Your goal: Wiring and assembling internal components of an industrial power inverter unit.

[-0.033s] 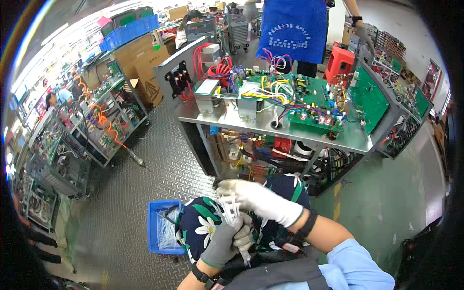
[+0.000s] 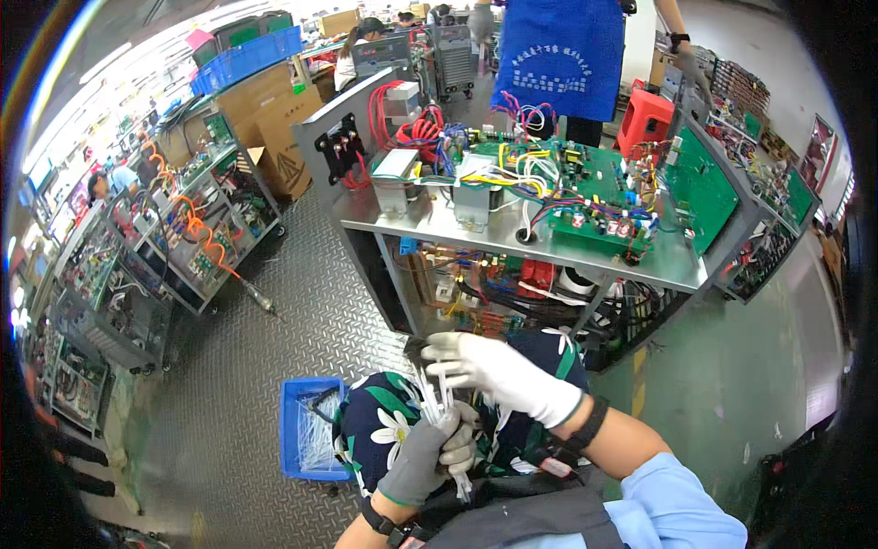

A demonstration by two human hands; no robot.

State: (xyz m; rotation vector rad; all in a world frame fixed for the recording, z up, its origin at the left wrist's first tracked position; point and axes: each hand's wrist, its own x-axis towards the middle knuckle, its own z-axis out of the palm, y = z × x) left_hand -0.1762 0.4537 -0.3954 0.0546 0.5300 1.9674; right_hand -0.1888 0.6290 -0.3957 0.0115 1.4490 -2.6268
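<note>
Left hand point(image 2: 428, 457) holds, apparently, white strips point(image 2: 428, 400); blue apron point(image 2: 562, 106) bears lettering point(image 2: 551, 75).

a green circuit board point(image 2: 596, 169) lies on a metal worktop point(image 2: 434, 214); behind it shows a red object point(image 2: 643, 123), perhaps a stool.

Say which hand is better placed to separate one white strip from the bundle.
Probably the right hand, at the upper ends of the white strips; the left hand grips them lower down.

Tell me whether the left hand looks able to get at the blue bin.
Probably not freely: the left hand is closed around white strips, though the blue bin stands open on that side.
</note>
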